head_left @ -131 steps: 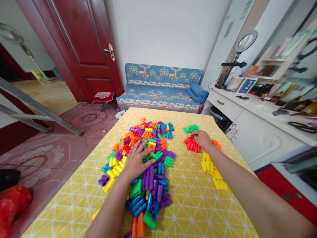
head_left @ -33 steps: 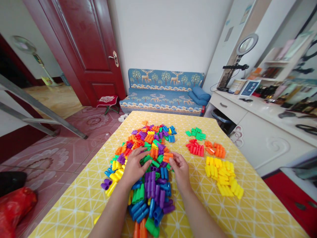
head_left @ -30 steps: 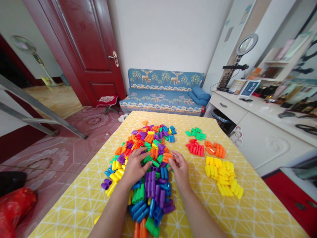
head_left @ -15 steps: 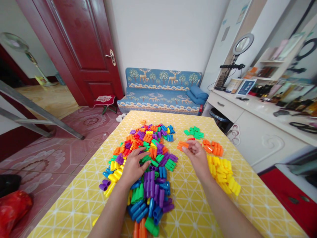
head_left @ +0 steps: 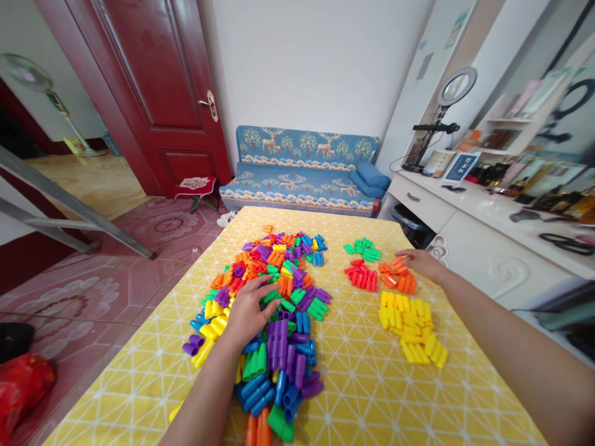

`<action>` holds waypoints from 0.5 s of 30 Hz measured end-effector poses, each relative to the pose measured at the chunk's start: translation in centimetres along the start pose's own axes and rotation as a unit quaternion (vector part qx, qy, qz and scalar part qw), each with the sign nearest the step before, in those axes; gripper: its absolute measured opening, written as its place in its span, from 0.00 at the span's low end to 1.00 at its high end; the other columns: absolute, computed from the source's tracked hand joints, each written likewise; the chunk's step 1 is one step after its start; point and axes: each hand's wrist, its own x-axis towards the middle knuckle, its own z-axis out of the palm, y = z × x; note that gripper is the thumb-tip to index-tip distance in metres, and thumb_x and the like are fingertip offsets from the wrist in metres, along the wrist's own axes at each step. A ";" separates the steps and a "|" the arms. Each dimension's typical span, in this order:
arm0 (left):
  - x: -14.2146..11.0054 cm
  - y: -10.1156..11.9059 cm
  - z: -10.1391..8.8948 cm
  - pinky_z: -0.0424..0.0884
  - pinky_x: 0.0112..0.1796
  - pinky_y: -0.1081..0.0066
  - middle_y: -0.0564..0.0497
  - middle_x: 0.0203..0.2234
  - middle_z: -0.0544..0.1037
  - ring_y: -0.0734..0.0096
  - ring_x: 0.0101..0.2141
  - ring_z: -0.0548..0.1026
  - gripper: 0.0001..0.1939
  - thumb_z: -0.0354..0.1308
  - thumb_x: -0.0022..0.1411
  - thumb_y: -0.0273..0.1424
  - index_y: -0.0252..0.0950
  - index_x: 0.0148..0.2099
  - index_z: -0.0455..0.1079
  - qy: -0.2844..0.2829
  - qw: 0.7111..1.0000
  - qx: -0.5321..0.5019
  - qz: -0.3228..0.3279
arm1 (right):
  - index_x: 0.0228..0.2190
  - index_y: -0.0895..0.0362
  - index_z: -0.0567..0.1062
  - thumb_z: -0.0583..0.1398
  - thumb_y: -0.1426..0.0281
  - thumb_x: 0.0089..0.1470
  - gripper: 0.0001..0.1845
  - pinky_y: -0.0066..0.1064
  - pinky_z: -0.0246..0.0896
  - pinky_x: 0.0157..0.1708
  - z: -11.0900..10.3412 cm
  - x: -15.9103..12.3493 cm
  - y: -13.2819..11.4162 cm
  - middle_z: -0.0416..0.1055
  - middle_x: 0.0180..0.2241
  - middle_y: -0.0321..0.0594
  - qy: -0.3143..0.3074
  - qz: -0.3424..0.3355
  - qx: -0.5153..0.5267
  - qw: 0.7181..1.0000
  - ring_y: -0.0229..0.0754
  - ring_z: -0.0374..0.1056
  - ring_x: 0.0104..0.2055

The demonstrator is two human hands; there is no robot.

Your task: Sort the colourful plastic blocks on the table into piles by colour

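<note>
A large mixed heap of plastic tube-shaped building blocks (head_left: 277, 341) in purple, blue, green, yellow, orange and red covers the table's left half. My left hand (head_left: 251, 310) rests on the heap with its fingers apart, holding nothing. Out at the right, my right hand (head_left: 418, 263) pinches an orange block (head_left: 400, 262) just over the small orange pile (head_left: 405, 284). Around that pile lie a red group (head_left: 362, 279), a green group (head_left: 365, 249) and a larger yellow group (head_left: 413, 325).
A yellow patterned cloth (head_left: 362, 384) covers the table. Beyond its far edge stands a blue sofa (head_left: 302, 176). A white dresser (head_left: 469, 229) with a ring light (head_left: 458, 87) is at the right. A metal ladder-like frame (head_left: 79, 223) leans at the left.
My right hand has moved right with the orange block, from beside the heap to the orange pile, uncovering the red group. My left hand has stayed on the heap.
</note>
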 end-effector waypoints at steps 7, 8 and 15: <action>0.1 0.2 -0.2 0.69 0.51 0.54 0.46 0.53 0.73 0.54 0.51 0.73 0.15 0.58 0.61 0.38 0.43 0.49 0.76 0.001 1.000 -0.003 -0.003 | 0.26 0.59 0.83 0.57 0.80 0.40 0.15 0.32 0.64 0.30 2.1 0.9 0.9 0.79 0.26 0.44 -0.112 0.024 0.010 0.993 0.44 0.72 0.27; 0.1 0.2 -0.2 0.69 0.51 0.54 0.46 0.53 0.73 0.54 0.51 0.73 0.15 0.58 0.61 0.38 0.43 0.49 0.76 0.001 1.000 -0.003 -0.003 | 0.26 0.59 0.83 0.58 0.79 0.40 0.14 0.32 0.65 0.30 2.3 0.9 1.2 0.78 0.26 0.43 -0.117 0.027 0.007 0.993 0.45 0.72 0.27; 0.0 0.3 -0.2 0.69 0.52 0.54 0.46 0.53 0.73 0.55 0.52 0.72 0.15 0.58 0.61 0.37 0.43 0.49 0.76 0.000 1.000 -0.006 -0.006 | 0.29 0.59 0.83 0.59 0.76 0.42 0.13 0.34 0.65 0.33 2.5 0.6 1.5 0.79 0.27 0.44 -0.126 0.029 -0.023 0.991 0.46 0.73 0.28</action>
